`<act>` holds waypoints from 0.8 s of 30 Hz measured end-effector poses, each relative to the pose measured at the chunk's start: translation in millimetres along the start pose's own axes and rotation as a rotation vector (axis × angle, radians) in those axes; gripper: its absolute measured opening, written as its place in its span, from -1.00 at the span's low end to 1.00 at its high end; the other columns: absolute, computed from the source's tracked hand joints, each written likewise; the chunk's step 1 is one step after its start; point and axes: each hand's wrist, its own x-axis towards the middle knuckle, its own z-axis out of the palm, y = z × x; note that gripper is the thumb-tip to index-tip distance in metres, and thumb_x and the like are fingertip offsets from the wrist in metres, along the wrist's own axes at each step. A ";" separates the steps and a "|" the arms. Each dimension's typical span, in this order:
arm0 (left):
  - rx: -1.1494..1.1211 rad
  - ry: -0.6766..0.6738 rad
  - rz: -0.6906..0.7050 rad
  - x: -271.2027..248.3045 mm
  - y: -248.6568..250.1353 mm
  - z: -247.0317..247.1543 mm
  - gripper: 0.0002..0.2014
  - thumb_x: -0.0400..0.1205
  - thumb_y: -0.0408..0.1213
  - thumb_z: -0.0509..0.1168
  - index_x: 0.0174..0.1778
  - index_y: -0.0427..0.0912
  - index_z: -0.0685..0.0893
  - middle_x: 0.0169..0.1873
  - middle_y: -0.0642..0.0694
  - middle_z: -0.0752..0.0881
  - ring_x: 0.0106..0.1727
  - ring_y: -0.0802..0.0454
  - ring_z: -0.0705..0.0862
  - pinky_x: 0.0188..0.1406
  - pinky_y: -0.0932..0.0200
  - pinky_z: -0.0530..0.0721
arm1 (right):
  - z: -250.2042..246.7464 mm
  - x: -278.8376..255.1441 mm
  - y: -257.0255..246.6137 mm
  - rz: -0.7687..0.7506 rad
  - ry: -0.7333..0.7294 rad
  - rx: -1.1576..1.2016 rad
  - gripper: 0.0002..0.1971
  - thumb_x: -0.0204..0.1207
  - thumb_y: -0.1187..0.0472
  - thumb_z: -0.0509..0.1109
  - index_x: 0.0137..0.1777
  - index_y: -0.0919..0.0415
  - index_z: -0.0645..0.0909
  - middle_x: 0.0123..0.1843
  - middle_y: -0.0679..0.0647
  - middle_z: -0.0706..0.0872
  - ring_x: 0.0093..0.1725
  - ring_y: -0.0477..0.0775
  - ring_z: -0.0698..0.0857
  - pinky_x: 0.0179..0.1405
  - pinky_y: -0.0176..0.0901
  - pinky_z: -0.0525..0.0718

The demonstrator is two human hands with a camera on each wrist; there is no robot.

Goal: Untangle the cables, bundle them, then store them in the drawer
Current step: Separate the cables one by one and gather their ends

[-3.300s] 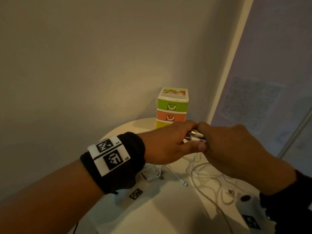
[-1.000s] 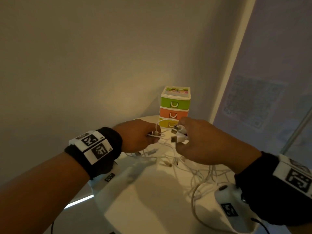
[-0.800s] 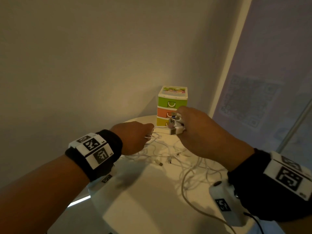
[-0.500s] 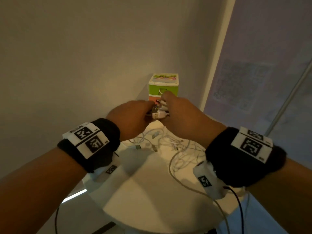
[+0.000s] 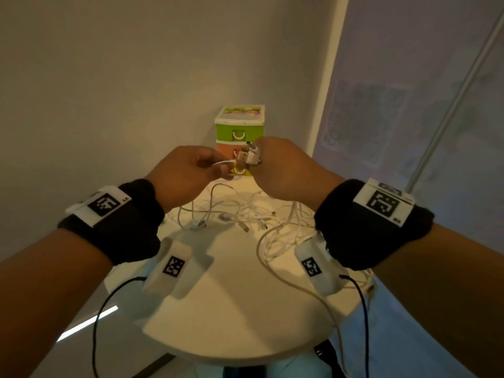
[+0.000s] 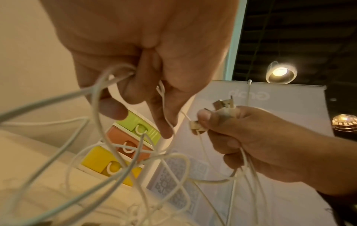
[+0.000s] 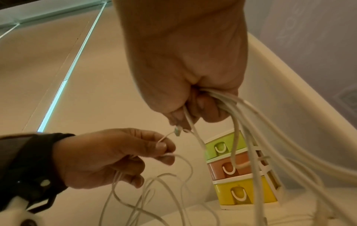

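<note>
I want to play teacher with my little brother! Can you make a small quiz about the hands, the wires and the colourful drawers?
1. True or false: all three drawers of the drawer tower are closed.
2. Which hand grips a bunch of plugs? A) the left hand B) the right hand
3. Fill in: the white cables not being held lie tangled on the round white ____.

Key: 1 true. 2 B; the left hand only pinches one thin cable. 3 table.
</note>
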 end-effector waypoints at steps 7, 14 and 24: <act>0.100 0.082 -0.262 10.2 -30.9 -12.6 -0.77 0.70 -0.21 0.23 -0.09 -0.14 0.79 -0.43 0.07 0.75 -0.64 0.20 0.44 -0.64 0.39 0.41 | -24.4 -0.4 12.3 0.123 0.210 0.322 -0.59 0.67 -0.08 0.16 -0.40 0.03 0.52 -0.48 -0.08 0.54 -0.48 -0.08 0.48 -0.48 -0.18 0.38; 0.279 0.001 -0.232 9.5 -37.4 -19.5 -0.77 0.70 -0.12 0.23 0.00 -0.12 0.76 -0.24 -0.13 0.69 -0.34 0.01 0.55 -0.33 0.21 0.47 | -55.6 -3.7 27.9 0.199 0.477 0.217 -0.51 0.59 -0.25 0.19 -0.48 0.01 0.35 -0.56 -0.04 0.43 -0.55 -0.12 0.45 -0.57 -0.29 0.35; 0.220 -0.125 0.039 3.1 8.1 -10.4 -0.82 0.71 -0.15 0.21 -0.02 0.04 0.75 -0.15 0.14 0.70 -0.19 0.22 0.62 -0.23 0.41 0.48 | -26.9 -11.0 5.2 0.024 0.088 0.220 -0.85 0.61 -0.01 0.32 -0.01 0.05 0.55 -0.16 -0.04 0.68 -0.26 -0.05 0.62 -0.36 -0.20 0.57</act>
